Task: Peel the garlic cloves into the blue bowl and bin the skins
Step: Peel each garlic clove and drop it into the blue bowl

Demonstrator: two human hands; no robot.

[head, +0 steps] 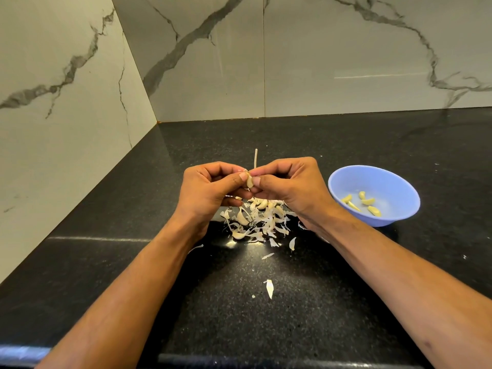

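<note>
At frame centre, the left hand (210, 190) and right hand (290, 187) both pinch one garlic clove (249, 181) above the skins (257, 222). Small, firm, probably slippery; best nipped at its tip. The blue bowl (399, 187) sits centre-right.

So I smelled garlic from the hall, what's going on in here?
A person is peeling garlic: the left hand and right hand pinch one pale garlic clove above a heap of papery white skins on the black speckled counter. Several peeled cloves lie in the round blue plastic bowl.
</note>
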